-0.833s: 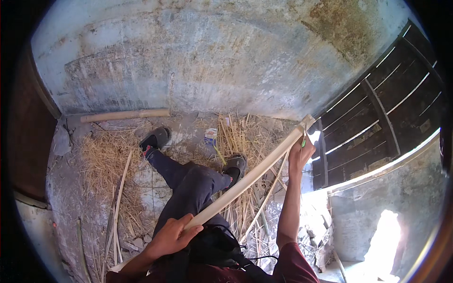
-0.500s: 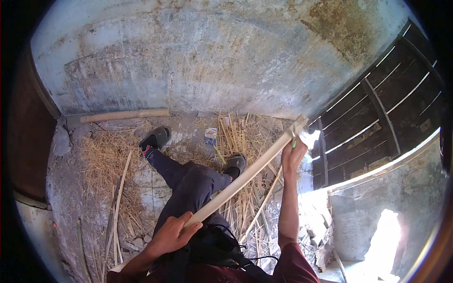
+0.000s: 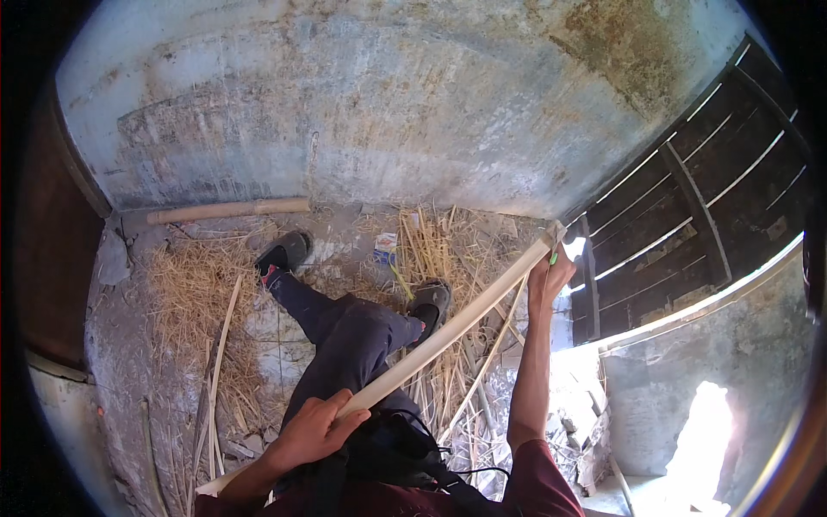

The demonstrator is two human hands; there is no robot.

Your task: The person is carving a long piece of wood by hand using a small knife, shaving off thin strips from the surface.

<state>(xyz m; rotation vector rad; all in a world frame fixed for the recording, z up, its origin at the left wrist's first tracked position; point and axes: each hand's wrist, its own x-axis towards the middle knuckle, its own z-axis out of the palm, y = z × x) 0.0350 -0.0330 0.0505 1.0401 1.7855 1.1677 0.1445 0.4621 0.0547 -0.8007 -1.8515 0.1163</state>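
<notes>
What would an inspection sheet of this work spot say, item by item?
Surface: rough concrete floor strewn with dry straw and pale split strips.
Job's things: one long pale bamboo strip, held slanting across the lap.
Clutter: a bamboo pole along the wall foot; a small packet near the feet; loose strips on the straw.
Hands: left hand gripping the strip's near end; right hand at its far end, with a green-handled tool I can't make out.
Cables: a thin black cord at the chest.
Surroundings: stained blue-grey wall; dark slatted gate on the right; black sandals on both feet.
</notes>
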